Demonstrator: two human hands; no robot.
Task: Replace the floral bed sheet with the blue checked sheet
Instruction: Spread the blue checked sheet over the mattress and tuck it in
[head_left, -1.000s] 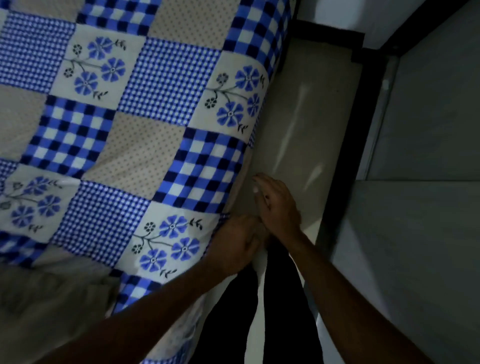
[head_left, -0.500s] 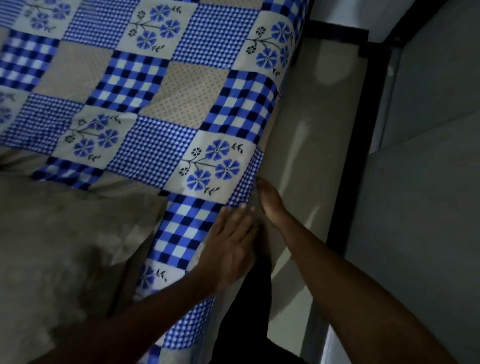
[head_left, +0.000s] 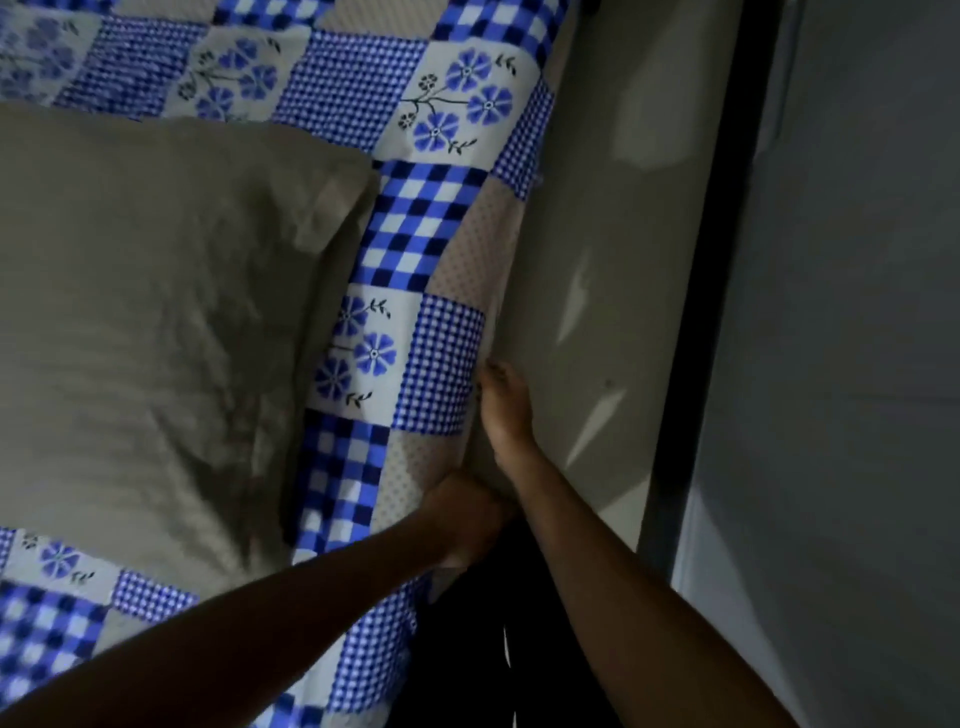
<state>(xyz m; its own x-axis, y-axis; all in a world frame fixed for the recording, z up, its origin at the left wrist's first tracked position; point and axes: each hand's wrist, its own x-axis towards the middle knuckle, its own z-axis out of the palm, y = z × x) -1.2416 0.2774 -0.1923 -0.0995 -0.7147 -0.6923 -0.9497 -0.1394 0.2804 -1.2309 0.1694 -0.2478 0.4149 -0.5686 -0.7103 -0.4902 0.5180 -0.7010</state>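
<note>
Covering blue checked sheet (head_left: 441, 358), grey pillow (head_left: 156, 312), left hand (head_left: 467, 514) seemingly gripping edge

A single wide-angle camera sits on the person's head and looks steeply down along both forearms. It faces the long side of the bed, so the edge of the blue checked sheet (head_left: 410, 244) runs from the bottom centre up to the top of the frame. The pillow (head_left: 156, 312) fills the left half and the floor (head_left: 587, 208) the strip to the right. The view is close: the left hand (head_left: 467, 514) and right hand (head_left: 506, 410) meet just below the middle, an arm's reach off. The lens bends straight lines (the dark strip (head_left: 696, 260) at the foot of the wall (head_left: 857, 312) leans). The person's own dark trousers (head_left: 493, 649) show at the bottom edge.
</note>
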